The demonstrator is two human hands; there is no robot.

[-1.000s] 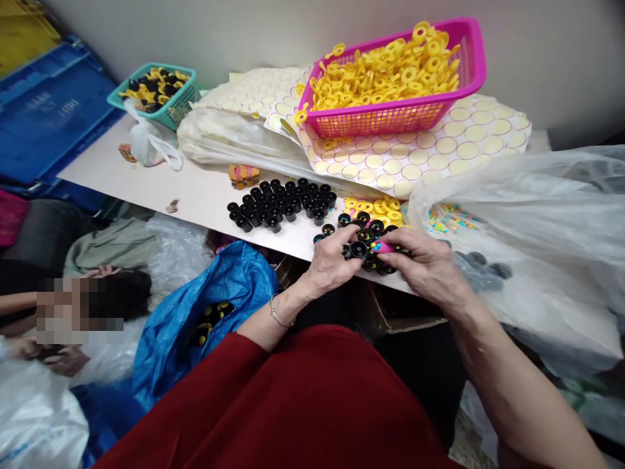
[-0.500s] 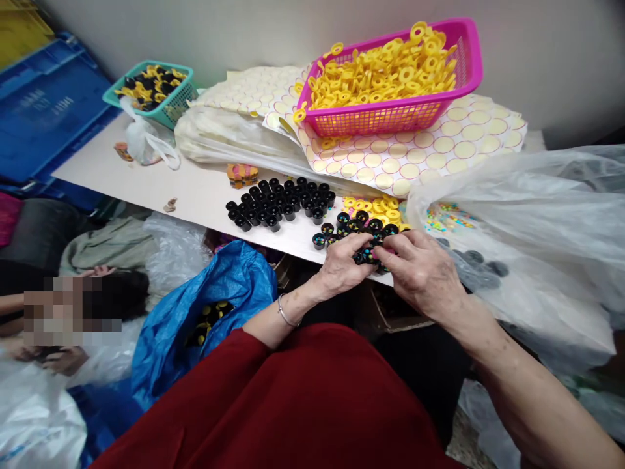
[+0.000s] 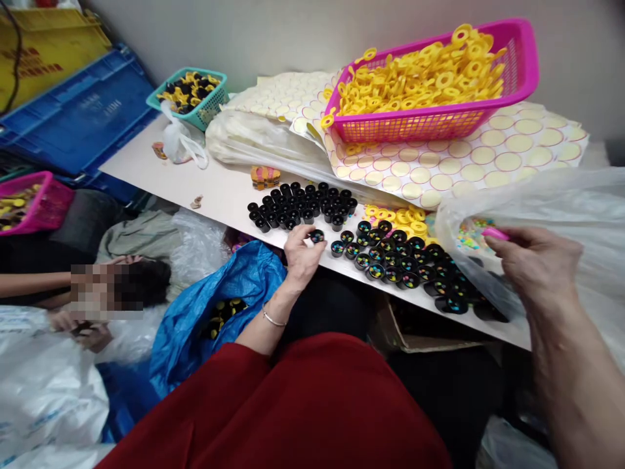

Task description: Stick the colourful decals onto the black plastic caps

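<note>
Thumb and fingers of my left hand grip a small black cup at the table's front edge, with colourful bits visible inside. Over the open clear plastic bag, my right hand pinches a small bright pink piece, mostly covered by the fingers. Multicoloured beads lie in the bag's mouth, just left of that hand. Between my hands stand many black cups with coloured beads in them. Another group of black cups, without visible beads, stands further left.
A pink basket heaped with yellow rings rests on sticker sheets at the back. Loose yellow rings lie behind the cups. A teal basket stands far left. Another person's hands are at lower left, beyond a blue sack.
My hands have moved apart. The left went left and now holds a cup; the right swung right to the bag with the pink piece. The whole view has shifted, uncovering more bead-filled cups.
</note>
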